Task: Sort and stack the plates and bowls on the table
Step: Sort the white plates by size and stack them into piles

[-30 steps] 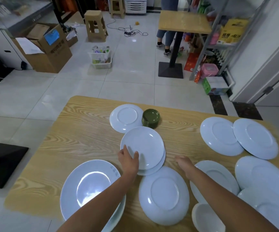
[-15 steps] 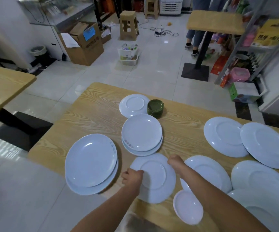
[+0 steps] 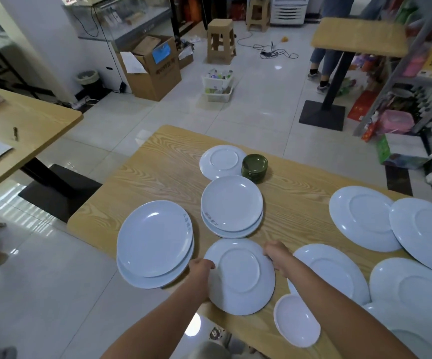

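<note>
Both hands on one rimmed plate (image 3: 240, 277) at the near edge of the counter (image 3: 157, 172). Left hand (image 3: 201, 266) grips its left rim, right hand (image 3: 277, 255) grips the upper right rim; fingers of both curl closed around the edge (fingertips mostly hidden under the rim). The plate's near part overhangs the counter's near edge; I cannot tell if it is lifted or just sliding.

Done so far, judging by layout:
- large plate stack (image 3: 155, 242) near the left edge, at least two high
- medium plate stack (image 3: 231, 206) mid-counter, just beyond the held plate, at least two high
- green bowl stack (image 3: 255, 165) toward the far edge, several high, beside a single small rimmed plate (image 3: 221, 160)

Left to do: most of the right side is unsorted. Rimmed plates are spread there, overlapping loosely: one (image 3: 334, 273) just right of the held plate, two (image 3: 365, 218) (image 3: 427, 234) toward the far right, more (image 3: 414, 288) at the near right corner. A small oval dish (image 3: 296, 320) sits at the near edge, touching the plate above it.

Estimate: roughly a third done. The held plate matches the rimmed ones, so it probably starts or joins a rimmed stack; the target is not evident yet.
</note>
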A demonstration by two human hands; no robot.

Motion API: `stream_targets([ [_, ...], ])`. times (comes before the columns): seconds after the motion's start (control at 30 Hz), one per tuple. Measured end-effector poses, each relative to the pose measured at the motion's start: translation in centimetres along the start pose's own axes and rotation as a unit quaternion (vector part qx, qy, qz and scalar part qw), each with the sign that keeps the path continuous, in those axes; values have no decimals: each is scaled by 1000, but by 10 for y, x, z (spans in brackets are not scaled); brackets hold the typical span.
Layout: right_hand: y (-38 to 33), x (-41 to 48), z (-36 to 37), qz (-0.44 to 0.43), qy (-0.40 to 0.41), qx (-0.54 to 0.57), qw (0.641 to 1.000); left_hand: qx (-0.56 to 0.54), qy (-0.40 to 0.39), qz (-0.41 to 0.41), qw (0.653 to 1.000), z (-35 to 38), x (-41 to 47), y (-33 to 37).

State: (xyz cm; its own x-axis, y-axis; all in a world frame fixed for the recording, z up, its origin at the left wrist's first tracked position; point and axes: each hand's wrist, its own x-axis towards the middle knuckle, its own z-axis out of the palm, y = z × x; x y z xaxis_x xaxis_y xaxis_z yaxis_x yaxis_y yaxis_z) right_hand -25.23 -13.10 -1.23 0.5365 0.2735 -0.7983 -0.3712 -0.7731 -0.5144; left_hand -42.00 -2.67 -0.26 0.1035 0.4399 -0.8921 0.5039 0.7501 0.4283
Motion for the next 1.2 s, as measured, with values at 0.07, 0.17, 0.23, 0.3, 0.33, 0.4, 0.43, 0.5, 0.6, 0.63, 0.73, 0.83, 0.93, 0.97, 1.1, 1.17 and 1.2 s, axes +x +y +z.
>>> stream_targets([
  [0.07, 2, 0, -1, -10, -9, 20, 1000, -18, 7, 14, 1000, -2, 2, 3],
  [0.17, 5, 0, -2, -17, -32, 42, 998, -19, 15, 30, 999, -6, 9, 5],
  [0.23, 8, -4, -3, -23, -49, 45, 998, -64, 40, 8, 997, -10, 8, 7],
  [0.3, 13, -5, -6, -44, -74, 15, 996, -86, 30, 9, 996, -12, 7, 13],
  [0.33, 15, -6, -9, -58, -86, 3, 995, -102, 25, 21, 994, -12, 5, 18],
  [0.4, 19, -7, -18, -98, -111, -17, 989, -132, 19, 28, 991, -12, -4, 28],
  [0.43, 19, -9, -22, -116, -127, -22, 985, -140, 16, 21, 990, -13, -8, 33],
  [0.5, 17, -15, -32, -139, -160, -28, 977, -141, -4, 3, 990, -15, -16, 41],
  [0.6, 13, -20, -43, -165, -165, -37, 972, -134, -5, -18, 991, -20, -14, 48],
  [0.63, 12, -20, -46, -176, -152, -29, 972, -137, -2, -22, 990, -21, -15, 50],
  [0.73, 11, -18, -54, -195, -98, 19, 976, -117, -45, -6, 992, -22, -17, 57],
  [0.83, 4, -17, -57, -203, -19, 27, 979, -78, -78, 21, 994, -17, -25, 68],
  [0.93, -8, -10, -56, -196, 40, 59, 978, 0, -68, 84, 994, -13, -24, 78],
  [0.97, -12, -8, -55, -186, 56, 76, 978, 32, -61, 103, 992, -11, -22, 81],
  [1.1, -29, -2, -49, -171, 81, 88, 978, 106, -31, 165, 980, -3, -8, 95],
  [1.17, -39, 1, -46, -175, 82, 72, 978, 100, -23, 193, 976, -1, 4, 108],
  [1.2, -45, 4, -44, -176, 80, 69, 979, 104, -14, 208, 973, 0, 10, 116],
])
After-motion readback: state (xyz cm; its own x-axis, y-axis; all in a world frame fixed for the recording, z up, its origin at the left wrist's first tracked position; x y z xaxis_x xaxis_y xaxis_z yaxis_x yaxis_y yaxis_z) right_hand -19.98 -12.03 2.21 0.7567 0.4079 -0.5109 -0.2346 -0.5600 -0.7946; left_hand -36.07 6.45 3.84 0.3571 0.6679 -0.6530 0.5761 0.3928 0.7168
